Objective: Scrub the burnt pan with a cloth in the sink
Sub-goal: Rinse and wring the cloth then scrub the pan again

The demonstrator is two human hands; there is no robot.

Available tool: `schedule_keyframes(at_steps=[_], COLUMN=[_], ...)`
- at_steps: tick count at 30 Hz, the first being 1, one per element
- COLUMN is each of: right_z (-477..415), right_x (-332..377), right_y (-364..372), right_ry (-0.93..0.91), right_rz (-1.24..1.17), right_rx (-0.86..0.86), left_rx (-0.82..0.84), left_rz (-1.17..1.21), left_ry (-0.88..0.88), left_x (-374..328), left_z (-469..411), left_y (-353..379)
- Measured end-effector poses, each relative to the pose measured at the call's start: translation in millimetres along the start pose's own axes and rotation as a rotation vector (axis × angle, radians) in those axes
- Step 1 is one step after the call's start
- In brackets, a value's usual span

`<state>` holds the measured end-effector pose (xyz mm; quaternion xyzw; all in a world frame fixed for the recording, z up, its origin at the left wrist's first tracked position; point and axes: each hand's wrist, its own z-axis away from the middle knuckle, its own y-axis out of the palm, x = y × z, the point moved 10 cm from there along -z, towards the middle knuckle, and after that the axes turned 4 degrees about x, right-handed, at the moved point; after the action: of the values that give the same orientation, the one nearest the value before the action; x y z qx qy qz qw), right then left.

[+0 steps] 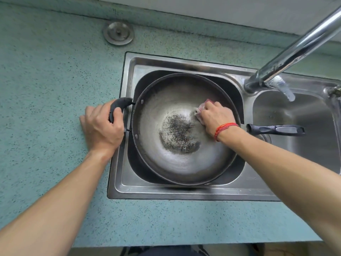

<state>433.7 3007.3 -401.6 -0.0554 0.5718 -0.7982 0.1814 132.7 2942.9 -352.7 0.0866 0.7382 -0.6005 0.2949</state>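
While left fingers (91, 112) grasp pan (175, 163) handle (120, 103), right fingers (208, 108) clutch cloth (199, 110); sink (166, 193) in speckled teal counter (55, 71).

A round metal drain stopper (118, 33) lies on the speckled teal surface (46, 71), well beyond the left fingers (90, 111). A chrome faucet (295, 47) slants beyond and right of the right fingers (207, 108).

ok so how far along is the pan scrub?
Set up: the burnt pan sits in the left basin of the sink, left hand gripping its loop handle. In hand: the right hand presses the cloth on the pan's inner wall, just right of the burnt patch. Left: that dark, speckled patch at the pan's centre looks largely intact, so most of the scrubbing seems ahead.
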Motion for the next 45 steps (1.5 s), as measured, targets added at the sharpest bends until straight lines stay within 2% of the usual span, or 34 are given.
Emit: schedule_keyframes(at_steps=[4, 7, 11, 15, 22, 26, 28, 33, 39, 45], right_z=[39, 63, 83, 62, -7, -17, -5, 36, 58, 62], right_x=[2, 22, 74, 120, 102, 40, 18, 24, 85, 93], right_y=[20, 30, 26, 18, -7, 7, 15, 26, 33, 29], right_ry=[-0.048, -0.106, -0.271, -0.38, -0.224, -0.019, 0.028, 0.002, -0.089, -0.022], right_rz=[-0.016, -0.143, -0.426, -0.526, -0.478, -0.438, -0.422, -0.482, -0.515, -0.561], right_rx=[0.185, 0.28, 0.187, 0.053, -0.151, -0.134, -0.108, -0.067, 0.026, 0.097], left_rx=[0.002, 0.003, 0.004, 0.001, -0.01, -0.007, 0.001, 0.013, 0.014, 0.015], left_rz=[0.005, 0.005, 0.002, 0.005, -0.002, 0.004, 0.005, 0.003, -0.001, -0.006], left_ry=[0.005, 0.009, 0.009, 0.005, 0.009, 0.005, -0.002, -0.006, -0.008, -0.006], left_x=[-1, -1, 1, 2, 1, 1, 1, 0, 0, -1], left_z=[0, 0, -1, -1, 0, 0, 0, 0, 0, 1], left_y=[-1, -1, 0, 0, 0, 0, 0, 1, 1, -1])
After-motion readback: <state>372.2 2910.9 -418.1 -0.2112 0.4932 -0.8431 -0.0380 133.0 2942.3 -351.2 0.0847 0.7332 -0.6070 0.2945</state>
